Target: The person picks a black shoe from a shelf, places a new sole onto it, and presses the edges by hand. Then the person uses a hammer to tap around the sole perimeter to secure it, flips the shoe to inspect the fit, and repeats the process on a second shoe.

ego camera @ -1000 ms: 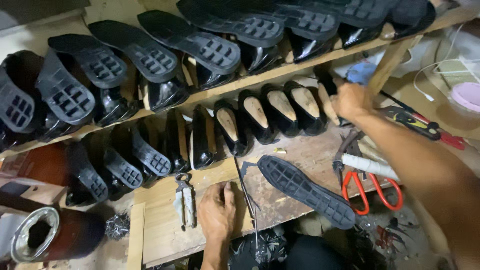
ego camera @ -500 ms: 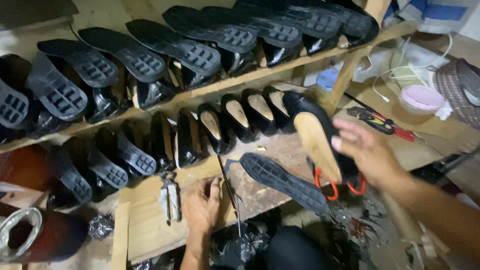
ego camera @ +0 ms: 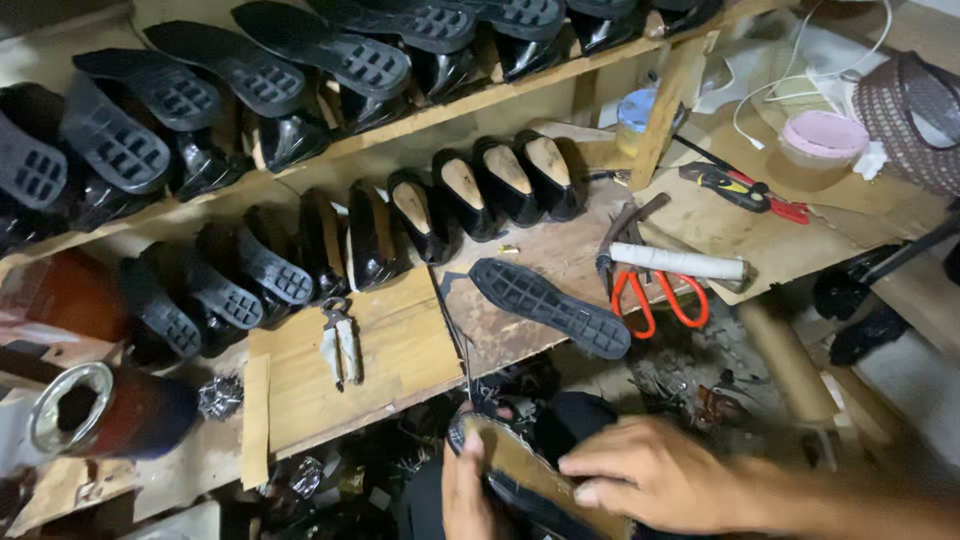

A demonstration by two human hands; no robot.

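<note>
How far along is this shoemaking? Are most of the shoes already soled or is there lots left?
Soled already: the black shoes on the upper shelf show treaded bottoms. In hand: the left hand and right hand hold an unsoled shoe, its tan bottom up. Left: the row of shoes with bare tan insoles on the bench, and one loose black sole lying beside the orange-handled scissors.

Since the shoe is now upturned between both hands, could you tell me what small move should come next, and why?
Probably reach the right hand for the loose black sole on the bench: the shoe held with the left hand shows a bare tan bottom, and that sole lies close above it.
</note>
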